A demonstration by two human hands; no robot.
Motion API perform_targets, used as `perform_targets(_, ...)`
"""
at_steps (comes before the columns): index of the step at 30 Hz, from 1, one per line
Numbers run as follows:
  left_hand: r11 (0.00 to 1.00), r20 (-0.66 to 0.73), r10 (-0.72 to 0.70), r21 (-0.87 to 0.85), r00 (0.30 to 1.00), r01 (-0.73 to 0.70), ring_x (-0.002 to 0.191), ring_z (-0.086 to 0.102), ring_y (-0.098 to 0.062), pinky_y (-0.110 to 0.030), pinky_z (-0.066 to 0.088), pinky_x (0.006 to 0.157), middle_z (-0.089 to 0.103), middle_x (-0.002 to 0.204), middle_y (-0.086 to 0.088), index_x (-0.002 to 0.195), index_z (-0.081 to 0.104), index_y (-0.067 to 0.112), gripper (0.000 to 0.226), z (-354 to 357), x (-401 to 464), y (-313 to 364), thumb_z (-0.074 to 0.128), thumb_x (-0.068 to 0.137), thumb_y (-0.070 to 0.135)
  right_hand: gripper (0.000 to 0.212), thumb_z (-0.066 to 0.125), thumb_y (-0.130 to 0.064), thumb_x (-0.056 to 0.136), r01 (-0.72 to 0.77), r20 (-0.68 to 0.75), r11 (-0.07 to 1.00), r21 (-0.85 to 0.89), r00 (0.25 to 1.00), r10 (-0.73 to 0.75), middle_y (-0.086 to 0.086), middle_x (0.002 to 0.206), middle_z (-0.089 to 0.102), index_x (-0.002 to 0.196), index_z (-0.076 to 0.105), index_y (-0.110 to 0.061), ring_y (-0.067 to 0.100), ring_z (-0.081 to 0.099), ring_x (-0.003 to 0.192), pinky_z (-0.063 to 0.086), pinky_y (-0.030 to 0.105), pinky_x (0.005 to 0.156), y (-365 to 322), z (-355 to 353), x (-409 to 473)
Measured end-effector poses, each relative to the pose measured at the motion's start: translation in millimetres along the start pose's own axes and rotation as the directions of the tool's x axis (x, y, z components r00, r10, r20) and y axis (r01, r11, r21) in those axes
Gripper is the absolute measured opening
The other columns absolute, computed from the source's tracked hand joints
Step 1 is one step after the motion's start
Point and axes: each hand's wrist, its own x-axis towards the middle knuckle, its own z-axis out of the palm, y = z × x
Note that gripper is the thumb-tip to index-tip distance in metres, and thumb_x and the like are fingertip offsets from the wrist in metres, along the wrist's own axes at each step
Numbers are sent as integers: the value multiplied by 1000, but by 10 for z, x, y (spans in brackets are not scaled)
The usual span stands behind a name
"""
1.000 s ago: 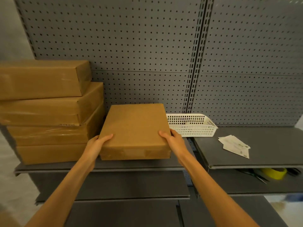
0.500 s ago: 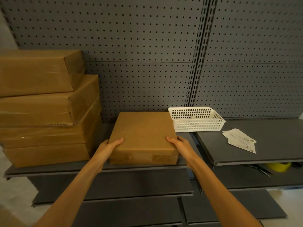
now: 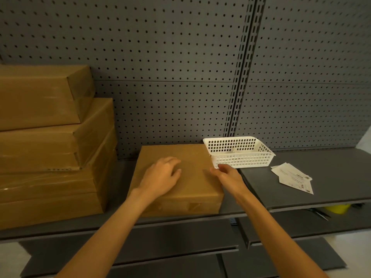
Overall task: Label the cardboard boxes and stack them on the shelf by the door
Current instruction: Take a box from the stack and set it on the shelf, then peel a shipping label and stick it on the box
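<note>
On the grey metal shelf (image 3: 313,199), the left hand (image 3: 160,177) rests flat with relaxed fingers on the smooth rectangular cardboard box (image 3: 192,189), the right hand (image 3: 228,175) loose, holding nothing.

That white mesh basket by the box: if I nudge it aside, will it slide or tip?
The white basket will probably slide rather than tip: it is low, wide and flat on the smooth shelf. It looks like thin perforated plastic, so likely light and somewhat flexible. Its contents are unclear.

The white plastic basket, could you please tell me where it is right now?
In the head view, the white plastic basket sits at the back of the grey shelf, right of centre, beside the single cardboard box and behind the paper labels.
</note>
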Motion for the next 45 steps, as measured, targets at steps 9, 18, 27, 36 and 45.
perform_targets(9, 965, 79, 263, -19, 962, -263, 106, 57, -16, -35, 50, 87, 62, 122, 0, 116, 64, 19, 31, 467, 783, 479, 43, 98, 33, 24, 57, -22, 90, -14, -269, 963, -268, 961, -61, 11, 84, 66, 88, 66, 0, 21, 58, 78, 44, 31, 67, 267, -690, 70)
perform_targets(18, 908, 197, 414, -25, 889, -418, 90, 61, -17, -40, 52, 75, 69, 101, 1, 97, 69, 16, 31, 882, 1292, 1001, 42, 97, 31, 23, 55, -14, 90, -239, -453, 927, -290, 887, 87, 19, 91, 70, 91, 71, 3, 31, 64, 88, 44, 33, 69, 831, -1531, 322)
perform_targets(27, 919, 211, 394, -82, 895, -386, 81, 62, -12, -36, 53, 70, 71, 94, 6, 93, 71, 22, 25, 1079, 1388, 974, 49, 94, 33, 32, 62, -25, 89, -424, -622, 891, -163, 745, 240, 20, 97, 68, 99, 67, 6, 30, 61, 78, 51, 37, 69, 1212, -2090, 644)
perform_targets(36, 928, 258, 368, -48, 893, -368, 81, 60, -9, -34, 54, 70, 69, 95, 9, 99, 70, 26, 25, 1140, 1393, 954, 48, 94, 36, 58, 72, -48, 76, -560, -596, 790, -249, 731, 331, 14, 109, 61, 108, 57, -2, 33, 57, 105, 54, 42, 80, 1321, -2143, 875)
perform_targets(45, 933, 271, 354, -36, 895, -358, 85, 62, -10, -35, 54, 74, 70, 100, 9, 101, 70, 27, 26, 1124, 1383, 964, 47, 94, 37, 39, 65, -24, 86, -550, -565, 774, -314, 764, 313, 15, 127, 50, 116, 52, -3, 34, 51, 115, 49, 41, 86, 1362, -2232, 914)
